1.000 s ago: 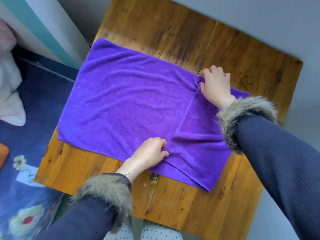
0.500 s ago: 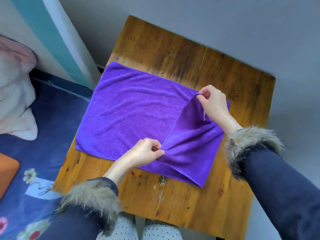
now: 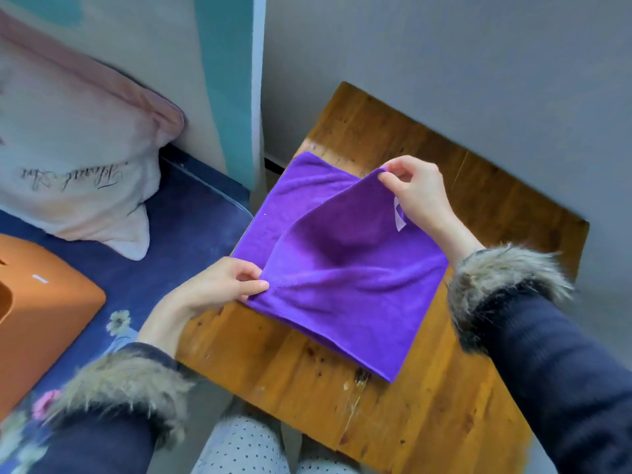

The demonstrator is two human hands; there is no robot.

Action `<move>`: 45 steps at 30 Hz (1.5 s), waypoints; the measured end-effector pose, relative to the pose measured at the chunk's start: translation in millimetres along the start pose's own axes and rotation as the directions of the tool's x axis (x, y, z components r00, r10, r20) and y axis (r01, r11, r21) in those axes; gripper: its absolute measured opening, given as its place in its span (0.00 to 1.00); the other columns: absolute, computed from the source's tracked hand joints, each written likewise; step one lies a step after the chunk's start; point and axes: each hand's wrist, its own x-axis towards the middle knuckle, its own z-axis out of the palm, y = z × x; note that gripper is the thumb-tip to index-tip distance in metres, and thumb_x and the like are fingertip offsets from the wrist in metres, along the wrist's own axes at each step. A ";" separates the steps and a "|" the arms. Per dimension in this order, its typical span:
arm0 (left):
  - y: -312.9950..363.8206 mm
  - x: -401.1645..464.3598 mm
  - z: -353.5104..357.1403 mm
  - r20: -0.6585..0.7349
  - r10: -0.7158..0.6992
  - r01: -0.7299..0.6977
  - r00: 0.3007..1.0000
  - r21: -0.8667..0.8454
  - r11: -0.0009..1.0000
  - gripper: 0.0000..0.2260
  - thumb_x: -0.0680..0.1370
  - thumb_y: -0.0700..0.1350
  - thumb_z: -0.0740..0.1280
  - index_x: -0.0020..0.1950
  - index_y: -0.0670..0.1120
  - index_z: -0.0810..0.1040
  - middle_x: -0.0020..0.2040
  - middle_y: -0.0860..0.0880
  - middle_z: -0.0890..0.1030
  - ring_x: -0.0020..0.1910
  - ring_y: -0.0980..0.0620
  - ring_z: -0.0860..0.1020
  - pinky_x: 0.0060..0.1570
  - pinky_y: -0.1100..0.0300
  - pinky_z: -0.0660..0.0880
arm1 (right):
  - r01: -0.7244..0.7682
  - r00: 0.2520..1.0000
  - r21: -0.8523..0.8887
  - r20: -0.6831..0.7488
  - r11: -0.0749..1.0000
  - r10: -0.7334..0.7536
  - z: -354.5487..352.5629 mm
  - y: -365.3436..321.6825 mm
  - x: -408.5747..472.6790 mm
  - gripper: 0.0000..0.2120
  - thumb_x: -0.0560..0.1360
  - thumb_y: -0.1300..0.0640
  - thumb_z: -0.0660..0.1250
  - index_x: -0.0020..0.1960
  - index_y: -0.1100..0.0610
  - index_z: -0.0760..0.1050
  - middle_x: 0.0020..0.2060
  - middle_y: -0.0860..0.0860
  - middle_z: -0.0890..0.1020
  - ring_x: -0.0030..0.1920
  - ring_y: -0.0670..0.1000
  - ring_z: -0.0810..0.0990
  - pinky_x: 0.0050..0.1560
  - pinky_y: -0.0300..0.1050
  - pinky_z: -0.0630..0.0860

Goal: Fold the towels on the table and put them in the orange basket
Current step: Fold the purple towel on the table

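One orange basket (image 3: 41,313) is sitting at the far left on the blue floral bedding (image 3: 191,220), well apart from the desk (image 3: 427,388), with a pale pink pillow (image 3: 68,148) lying behind it. Moving right, the left hand (image 3: 219,289) is pinching the near corner of the purple towel (image 3: 342,278) between thumb and fingers (image 3: 254,285), close to the desk's left edge. That towel is lying on the desk's left half, partly doubled over, its upper flap lifting clear of the lower layer; its long axis is running from the near edge toward the far left corner. Farther right, the right hand (image 3: 417,193) is pinching the flap's far corner above the desk, a small white label (image 3: 398,217) hanging just beside its palm.
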 end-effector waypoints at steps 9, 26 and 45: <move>-65.3 51.2 19.1 -0.419 -0.121 0.173 0.900 0.088 0.981 0.06 0.78 0.45 0.63 0.44 0.43 0.75 0.43 0.48 0.77 0.44 0.49 0.74 0.40 0.59 0.64 | 0.012 0.974 -0.339 0.218 0.941 0.066 80.9 34.2 39.4 0.21 0.77 0.54 0.63 0.67 0.58 0.67 0.61 0.56 0.76 0.62 0.57 0.73 0.61 0.50 0.68; -35.5 109.7 24.9 -0.434 -0.029 0.262 0.900 0.489 0.832 0.14 0.79 0.49 0.59 0.58 0.40 0.73 0.60 0.39 0.72 0.62 0.37 0.67 0.58 0.46 0.65 | -0.265 0.853 -0.609 0.213 0.748 0.476 65.0 115.3 -23.2 0.34 0.76 0.52 0.63 0.76 0.57 0.50 0.74 0.63 0.50 0.73 0.62 0.56 0.68 0.53 0.61; 43.1 157.3 100.1 -0.175 0.332 -0.066 0.927 0.794 0.604 0.13 0.79 0.44 0.61 0.61 0.43 0.74 0.61 0.40 0.77 0.63 0.39 0.70 0.58 0.46 0.64 | -0.628 0.638 -0.625 -0.073 0.464 0.766 -5.2 176.9 -186.7 0.20 0.79 0.47 0.57 0.62 0.62 0.69 0.59 0.60 0.77 0.59 0.62 0.76 0.53 0.49 0.72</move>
